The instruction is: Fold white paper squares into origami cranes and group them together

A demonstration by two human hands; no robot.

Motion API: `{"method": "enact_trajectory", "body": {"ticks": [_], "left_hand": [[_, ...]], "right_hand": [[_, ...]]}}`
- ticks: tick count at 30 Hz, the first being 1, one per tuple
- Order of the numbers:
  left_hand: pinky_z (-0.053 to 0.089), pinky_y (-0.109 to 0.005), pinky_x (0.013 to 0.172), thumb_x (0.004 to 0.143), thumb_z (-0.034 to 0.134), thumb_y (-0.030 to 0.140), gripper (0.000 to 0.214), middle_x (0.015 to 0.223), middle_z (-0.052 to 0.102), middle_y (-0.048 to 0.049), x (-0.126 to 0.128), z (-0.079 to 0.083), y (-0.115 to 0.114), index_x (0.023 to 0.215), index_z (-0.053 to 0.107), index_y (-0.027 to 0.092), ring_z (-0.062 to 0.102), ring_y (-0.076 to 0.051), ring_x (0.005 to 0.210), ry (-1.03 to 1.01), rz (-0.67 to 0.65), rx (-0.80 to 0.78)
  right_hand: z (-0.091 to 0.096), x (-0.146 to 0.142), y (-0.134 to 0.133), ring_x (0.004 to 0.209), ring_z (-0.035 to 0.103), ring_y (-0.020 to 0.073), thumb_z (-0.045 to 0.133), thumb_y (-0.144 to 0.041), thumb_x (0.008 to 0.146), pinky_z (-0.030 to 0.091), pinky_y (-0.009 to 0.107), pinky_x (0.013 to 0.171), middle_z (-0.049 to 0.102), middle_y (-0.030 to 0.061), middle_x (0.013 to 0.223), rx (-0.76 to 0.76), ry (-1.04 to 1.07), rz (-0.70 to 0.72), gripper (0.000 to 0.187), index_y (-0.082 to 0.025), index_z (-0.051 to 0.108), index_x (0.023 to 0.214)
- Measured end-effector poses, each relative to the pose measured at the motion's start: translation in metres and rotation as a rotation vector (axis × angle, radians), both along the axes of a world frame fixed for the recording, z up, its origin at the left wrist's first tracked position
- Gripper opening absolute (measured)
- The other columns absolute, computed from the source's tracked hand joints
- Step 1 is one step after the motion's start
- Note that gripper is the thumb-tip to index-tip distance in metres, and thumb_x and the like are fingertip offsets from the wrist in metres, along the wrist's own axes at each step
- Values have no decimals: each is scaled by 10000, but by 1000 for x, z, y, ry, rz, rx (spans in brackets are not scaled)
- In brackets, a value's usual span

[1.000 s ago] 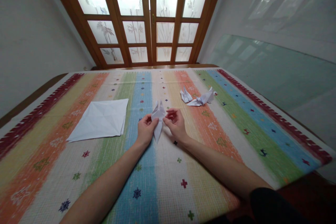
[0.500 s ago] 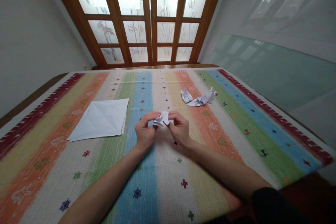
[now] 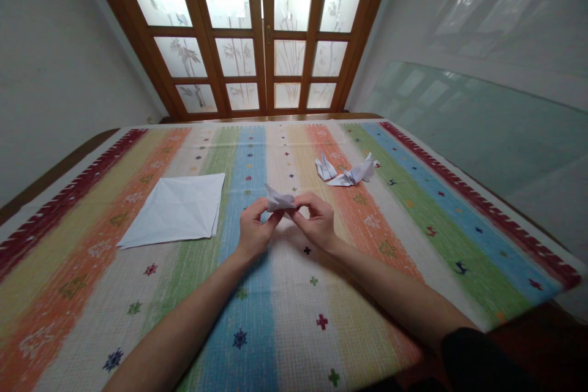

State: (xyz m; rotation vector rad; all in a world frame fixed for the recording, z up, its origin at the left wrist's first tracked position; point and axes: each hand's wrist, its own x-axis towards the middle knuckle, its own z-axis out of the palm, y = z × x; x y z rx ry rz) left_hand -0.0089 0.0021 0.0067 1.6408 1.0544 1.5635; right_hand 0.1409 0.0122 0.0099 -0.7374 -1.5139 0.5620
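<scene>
Between my two hands is a small piece of folded white paper (image 3: 279, 199), with a pointed tip sticking up at its left end. My left hand (image 3: 255, 226) pinches its left side between thumb and fingers. At the opposite end, my right hand (image 3: 316, 220) grips the paper the same way. The fingertips cover parts of the folds. Beyond my right hand lie several folded white paper figures (image 3: 362, 170), close together and shaped like birds. White creased paper sheets (image 3: 179, 208) lie stacked to the left of my left hand.
A striped, patterned tablecloth (image 3: 184, 306) covers the table. Past the far table edge stands a wooden door with frosted panes (image 3: 289, 3). A pale glass panel (image 3: 473, 116) leans along the wall on the right.
The folded paper has been turned in my hands, so a pointed tip now shows at its left. Both hands have shifted slightly to the right. The sheets and figures have stayed put.
</scene>
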Motion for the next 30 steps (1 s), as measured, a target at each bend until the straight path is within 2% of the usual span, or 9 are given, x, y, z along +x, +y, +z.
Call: {"method": "enact_trajectory", "body": {"ticks": [3,7,10,12,15,17,19,25,30], "left_hand": [[492,-282,666,805,674,401,246,707,660,-28,2,-4,1,847,712,161,619,-164,694,-125,-86,-155],[445,-218,554,771,698,388,406,655,626,17,6,-1,0,1101,618,164,572,-117,580,-289,-103,-242],[430,-204,530,769,688,349,519,661,622,36,7,1,-1,1229,510,189,553,-105,544,-320,-137,-284],[430,-208,529,785,656,323,536,694,636,37,6,1,-1,1273,460,218,552,-105,539,-316,-143,-295],[436,-223,557,787,612,280,350,724,648,25,3,0,2,1129,562,228,560,-112,570,-244,-70,-245],[463,-256,640,775,586,256,147,746,660,1,0,-2,5,902,640,206,593,-138,666,-156,-20,-199],[474,-290,709,764,552,241,113,761,669,-18,-3,-4,8,774,657,198,608,-169,754,-106,-15,-197],[483,-287,687,632,599,179,243,799,661,-22,-7,-8,10,869,649,190,610,-170,740,-228,-196,-263],[469,-247,639,620,737,232,243,770,639,-13,-5,-9,9,822,610,185,593,-140,693,-180,-216,-242]], "right_hand": [[-1,-2,1,577,564,115,713,-245,722,457,237,546,586,-48,669,-227,117,75,251,-242,502,857],[-2,-3,1,527,524,99,704,-299,718,417,207,510,540,-94,619,-428,178,212,383,-263,385,927],[-3,-2,1,478,486,90,667,-321,753,392,194,482,488,-122,566,-465,188,263,355,-267,369,938],[-5,-1,2,457,473,89,603,-324,804,384,193,462,480,-114,550,-456,157,275,232,-258,415,923],[-7,2,5,532,533,102,527,-271,831,445,225,523,575,-44,629,-393,51,277,62,-219,559,835],[-9,5,8,626,586,119,504,-223,819,487,253,607,644,1,719,-352,5,287,141,-202,641,795],[-12,7,11,696,621,133,527,-199,791,505,268,664,681,15,780,-329,11,314,160,-206,684,820],[-19,10,17,702,645,148,762,-309,670,516,273,656,690,14,801,-401,104,395,245,-210,683,879],[-23,10,21,647,614,132,795,-405,658,491,263,623,664,1,724,-431,125,355,265,-199,672,770]]}}
